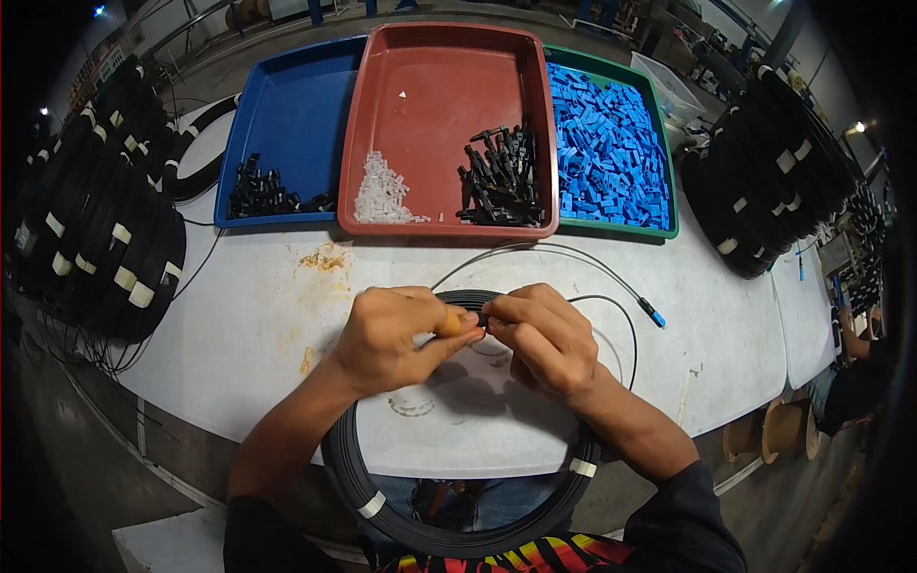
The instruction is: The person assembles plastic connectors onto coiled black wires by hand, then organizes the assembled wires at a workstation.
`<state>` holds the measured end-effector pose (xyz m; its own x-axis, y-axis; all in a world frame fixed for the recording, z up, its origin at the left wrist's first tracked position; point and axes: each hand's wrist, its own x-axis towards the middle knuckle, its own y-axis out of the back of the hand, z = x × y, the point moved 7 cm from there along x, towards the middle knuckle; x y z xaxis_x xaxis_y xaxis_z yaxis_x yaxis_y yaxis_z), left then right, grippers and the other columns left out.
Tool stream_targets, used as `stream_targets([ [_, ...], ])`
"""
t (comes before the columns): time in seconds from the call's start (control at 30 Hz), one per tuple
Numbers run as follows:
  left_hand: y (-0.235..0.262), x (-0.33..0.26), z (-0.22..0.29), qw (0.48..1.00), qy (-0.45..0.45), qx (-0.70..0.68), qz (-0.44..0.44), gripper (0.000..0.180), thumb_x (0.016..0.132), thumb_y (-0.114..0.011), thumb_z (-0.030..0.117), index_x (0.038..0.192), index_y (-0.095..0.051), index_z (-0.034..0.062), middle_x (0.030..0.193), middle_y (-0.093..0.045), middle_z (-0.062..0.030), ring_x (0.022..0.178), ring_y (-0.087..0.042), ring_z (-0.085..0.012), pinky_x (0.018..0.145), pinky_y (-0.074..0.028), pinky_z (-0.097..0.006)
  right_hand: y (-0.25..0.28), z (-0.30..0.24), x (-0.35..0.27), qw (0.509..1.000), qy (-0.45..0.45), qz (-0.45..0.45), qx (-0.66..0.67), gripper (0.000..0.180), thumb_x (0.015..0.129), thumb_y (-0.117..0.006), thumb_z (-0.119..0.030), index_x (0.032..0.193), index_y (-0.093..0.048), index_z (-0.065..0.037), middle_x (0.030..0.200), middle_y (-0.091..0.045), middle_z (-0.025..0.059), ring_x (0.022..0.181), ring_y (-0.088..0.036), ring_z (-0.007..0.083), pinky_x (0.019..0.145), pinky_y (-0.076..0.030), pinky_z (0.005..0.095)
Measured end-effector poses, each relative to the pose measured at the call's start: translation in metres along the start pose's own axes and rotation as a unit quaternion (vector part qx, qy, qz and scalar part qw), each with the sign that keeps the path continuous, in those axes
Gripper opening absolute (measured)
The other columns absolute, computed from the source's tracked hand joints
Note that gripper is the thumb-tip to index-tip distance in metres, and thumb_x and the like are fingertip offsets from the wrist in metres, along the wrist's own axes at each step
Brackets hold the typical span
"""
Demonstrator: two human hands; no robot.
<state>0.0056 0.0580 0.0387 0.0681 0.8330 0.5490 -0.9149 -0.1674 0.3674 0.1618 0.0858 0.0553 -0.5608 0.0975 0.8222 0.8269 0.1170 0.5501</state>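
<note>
Your two hands meet at the centre of the frame, just above the white worktop [248, 325]. Your left hand [392, 334] is curled, its thumb and forefinger pinching a small orange piece [449, 323]. Your right hand [544, 339] is closed too, fingertips pressed on a small black part [484, 320] right against the left hand's fingertips; what exactly that part is, you cannot tell at this size. A thin grey cable [573, 253] arcs from your hands toward the right and ends in a blue connector [652, 312] lying on the worktop. A black cable coil [353, 477] with white tape bands rings the space below your hands and hangs over the near edge.

Along the top of the frame sit three trays: a blue tray [296, 95] with black parts, a red tray [430, 76] with white and black parts, and a green tray [664, 162] filled with blue parts. Stacks of black coils [95, 220] stand at the left and right edges.
</note>
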Motion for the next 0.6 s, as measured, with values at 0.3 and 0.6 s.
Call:
stream_targets([
  [0.3,-0.015,-0.013,0.037,0.881,-0.368,0.291,-0.064,0.014,0.073,-0.082,-0.004,0.074,-0.067,-0.0035,0.076,-0.069,-0.0143,0.063,-0.068,-0.0217,0.054,-0.055,-0.03,-0.021,0.038,-0.02,0.924,-0.292,-0.071,0.236,0.027,0.066,-0.061,0.021,0.087,-0.061,0.004,0.093,-0.072,0.017,0.078,-0.073,0.028,0.068,-0.059,0.0326],
  [0.6,0.002,-0.004,-0.002,0.998,0.041,-0.043,0.004,0.014,0.076,-0.085,-0.001,0.082,-0.073,-0.0042,0.072,-0.073,-0.0156,0.064,-0.074,-0.0214,0.057,-0.057,-0.03,-0.003,0.002,-0.001,0.999,-0.008,0.03,-0.027,0.019,0.069,-0.072,0.01,0.083,-0.061,0.005,0.091,-0.069,0.0186,0.076,-0.069,0.0275,0.064,-0.056,0.0346],
])
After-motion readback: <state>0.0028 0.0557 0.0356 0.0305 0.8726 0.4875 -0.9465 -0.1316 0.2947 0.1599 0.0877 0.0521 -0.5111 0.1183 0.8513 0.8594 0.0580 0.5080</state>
